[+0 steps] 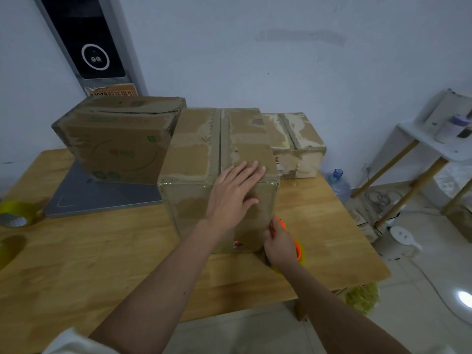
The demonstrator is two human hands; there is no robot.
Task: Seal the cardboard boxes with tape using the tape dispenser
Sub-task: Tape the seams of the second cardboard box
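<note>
Your left hand [233, 192] lies flat over the near top edge of the middle box [219, 175], fingers straight and close together, reaching onto the lid while the palm covers the upper front face — pressing, not gripping. The box stands upright near the middle of the table [102, 251], its lid flaps closed along a centre seam with old tape marks on both sides.

Your right hand [279, 247] is low at the box's near right corner, fingers curled around the dispenser [297, 249]. You can see orange plastic poking out above the knuckles and a yellowish roll showing to the right of the hand; the front of the dispenser is hidden behind your fingers, so whether it touches the cardboard can't be told from here.

Behind on the left, a second box [115, 139] sits tilted on a grey board [102, 198], its top flap bowed. Behind on the right, a smaller box [293, 144] stands against the middle one — taped along its top seam.

At the far left table edge lies a yellow tape roll [15, 213]. Off the table to the right there's a water bottle [338, 182], a white kettle [398, 241] on the floor and a white side table [419, 139].
</note>
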